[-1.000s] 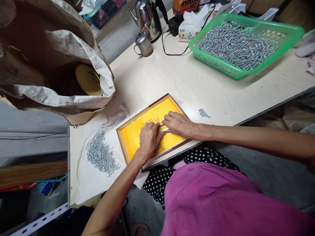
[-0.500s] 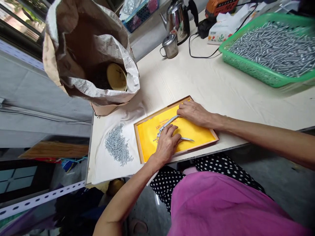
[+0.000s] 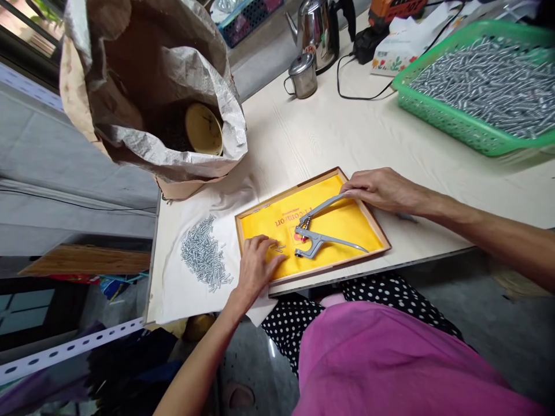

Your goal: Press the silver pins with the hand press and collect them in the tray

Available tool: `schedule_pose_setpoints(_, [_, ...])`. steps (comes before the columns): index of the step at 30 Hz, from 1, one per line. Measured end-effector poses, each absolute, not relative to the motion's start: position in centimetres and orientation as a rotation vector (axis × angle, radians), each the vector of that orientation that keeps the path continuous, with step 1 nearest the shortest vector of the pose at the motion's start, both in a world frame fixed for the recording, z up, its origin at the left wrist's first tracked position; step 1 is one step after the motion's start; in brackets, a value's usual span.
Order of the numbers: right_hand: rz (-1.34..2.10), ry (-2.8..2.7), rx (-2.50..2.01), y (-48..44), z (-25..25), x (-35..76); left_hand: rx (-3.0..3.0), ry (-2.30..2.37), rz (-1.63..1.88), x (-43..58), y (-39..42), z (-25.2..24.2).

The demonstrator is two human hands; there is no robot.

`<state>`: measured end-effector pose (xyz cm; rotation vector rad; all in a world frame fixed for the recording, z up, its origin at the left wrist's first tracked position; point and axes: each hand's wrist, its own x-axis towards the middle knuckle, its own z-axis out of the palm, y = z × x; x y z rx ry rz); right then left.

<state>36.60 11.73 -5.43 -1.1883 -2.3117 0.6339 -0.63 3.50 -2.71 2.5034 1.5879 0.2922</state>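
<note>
A wooden-rimmed tray [image 3: 378,225] lined with yellow cloth lies at the table's near edge. Grey metal pliers [image 3: 318,234] lie open on the yellow cloth. My right hand [image 3: 381,188] rests on the tray's far right corner, fingers curled on the end of the pliers' upper handle. My left hand [image 3: 255,267] lies on the tray's left part, its fingers bent over a couple of small metal pins [image 3: 278,248]. A heap of small metal pins [image 3: 203,254] lies on white cloth left of the tray.
A big open paper sack [image 3: 151,86] holding a yellow cup stands at the table's left end. A green basket [image 3: 459,124] full of metal pins sits far right. A steel kettle [image 3: 323,29], a small lidded mug [image 3: 302,75] and a black cable are at the back.
My left hand slid left off the pliers toward the small pins. My right hand moved right along the upper handle, and the whole pliers now show, lying open.
</note>
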Motion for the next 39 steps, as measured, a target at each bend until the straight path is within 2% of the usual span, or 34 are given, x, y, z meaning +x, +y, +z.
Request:
schedule_pose_setpoints(6, [0.688, -2.274, -1.201, 10.6, -6.1, 36.3, 2.651, 1.578, 0.179, 0.3, 4.4, -4.3])
schedule_pose_setpoints(13, [0.541, -2.332, -1.093, 10.3, -7.5, 35.6, 2.478, 2.286, 0.401, -5.9, 6.8, -1.6])
schedule_pose_setpoints(16, [0.404, -2.387, -1.104, 10.3, -7.7, 34.7, 2.305, 2.422, 0.141, -9.1, 7.2, -1.0])
schedule_pose_setpoints(19, [0.236, -2.426, -1.127, 10.5, -7.6, 33.7, 2.258, 2.313, -0.162, -11.0, 7.2, -1.5])
schedule_pose_setpoints(23, [0.041, -2.478, -1.189, 9.8, -7.1, 31.9, 2.304, 2.245, -0.335, -11.8, 7.3, -2.1])
schedule_pose_setpoints(26, [0.062, -2.528, -1.238, 7.9, -6.6, 30.0, 2.3, 2.256, -0.217, -11.2, 7.5, -1.6])
schedule_pose_setpoints(29, [0.287, -2.606, -1.128, 5.7, -6.2, 28.4, 2.111, 2.22, 0.193, -8.7, 7.1, -0.7])
schedule_pose_setpoints(32, [0.467, -2.654, -1.099, 4.4, -5.7, 27.6, 1.708, 1.956, 0.502, -4.2, 5.8, 0.1])
schedule_pose_setpoints(35, [0.505, -2.725, -1.087, 4.2, -5.2, 27.4, 1.449, 1.711, 0.504, 0.5, 4.0, 0.1])
schedule_pose_setpoints(39, [0.433, -2.796, -1.101, 4.5, -4.9, 27.2, 1.29, 1.646, 0.409, 3.7, 2.7, -0.9])
